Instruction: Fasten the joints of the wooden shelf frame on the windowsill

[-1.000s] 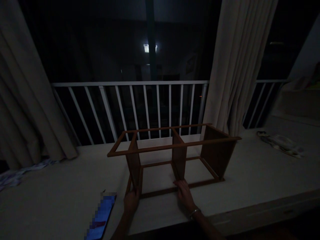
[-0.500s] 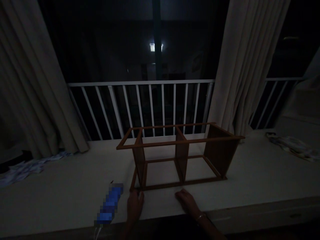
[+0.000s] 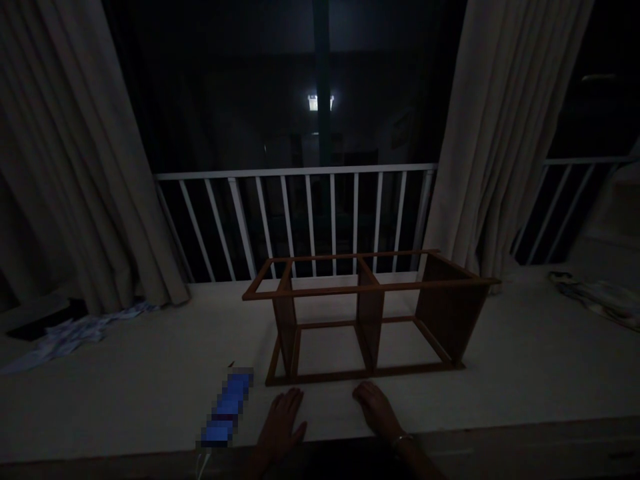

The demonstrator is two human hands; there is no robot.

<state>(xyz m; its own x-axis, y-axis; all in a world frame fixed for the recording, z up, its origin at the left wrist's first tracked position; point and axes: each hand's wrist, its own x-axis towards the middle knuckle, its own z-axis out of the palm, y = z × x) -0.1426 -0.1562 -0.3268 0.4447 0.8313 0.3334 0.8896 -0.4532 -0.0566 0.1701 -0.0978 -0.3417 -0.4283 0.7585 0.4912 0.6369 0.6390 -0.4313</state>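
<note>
A brown wooden shelf rack (image 3: 370, 290) lies on its side on the pale window ledge (image 3: 200, 347), its panels standing upright between two open frames. My left hand (image 3: 283, 420) rests on the ledge in front of the rack's left end, palm down, fingers stretched and thumb apart, holding nothing. Just in front of the rack's middle panel, my right hand (image 3: 375, 405) sits with its fingers curled together. The underside of that hand is hidden, so I cannot see whether anything is in it. A thin bracelet (image 3: 403, 439) circles the right wrist.
Left of my left hand lies a pixelated blue object (image 3: 227, 408) with a white cable (image 3: 203, 463). Patterned cloth (image 3: 80, 333) is spread at far left, more cloth (image 3: 600, 297) at far right. Behind the rack stand a white railing (image 3: 300, 171) and long curtains (image 3: 480, 133).
My left hand has drawn back from the rack's lower left corner and its fingers have spread. My right hand stays nearly in place. The whole view has shifted slightly.
</note>
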